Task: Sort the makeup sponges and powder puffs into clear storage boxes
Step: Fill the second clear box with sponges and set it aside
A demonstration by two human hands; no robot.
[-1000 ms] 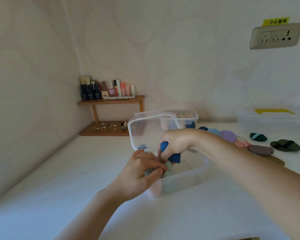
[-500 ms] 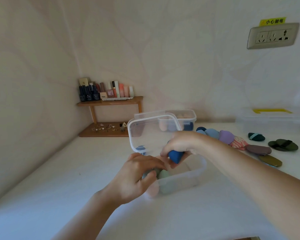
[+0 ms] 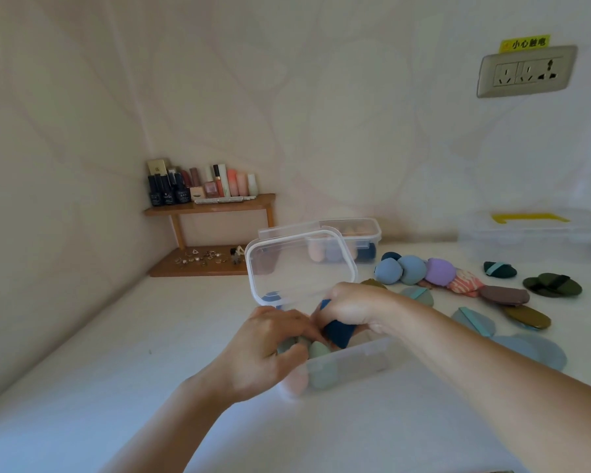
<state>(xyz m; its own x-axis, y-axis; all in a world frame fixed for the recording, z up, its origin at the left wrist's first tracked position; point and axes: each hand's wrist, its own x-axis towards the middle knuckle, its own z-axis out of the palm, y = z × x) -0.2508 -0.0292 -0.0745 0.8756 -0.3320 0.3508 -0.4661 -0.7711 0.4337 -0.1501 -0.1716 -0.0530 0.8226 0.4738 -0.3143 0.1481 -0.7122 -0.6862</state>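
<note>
your right hand (image 3: 352, 307) is closed around a dark blue sponge (image 3: 337, 332), holding it just above the open clear box (image 3: 355, 361) on the white table (image 3: 116, 353). your left hand (image 3: 267, 346) reaches into the box's near end with fingers curled onto the green sponges (image 3: 321, 365) inside, though whether it grips one cannot be told. the box's lid (image 3: 301, 264) stands upright behind, and loose puffs (image 3: 440, 271) lie to the right.

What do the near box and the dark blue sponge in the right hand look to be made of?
Near box: clear, glossy plastic, as the sponges inside show through its wall. Dark blue sponge: likely soft matte foam; it shows no shine and seems to give in the right hand.
</note>
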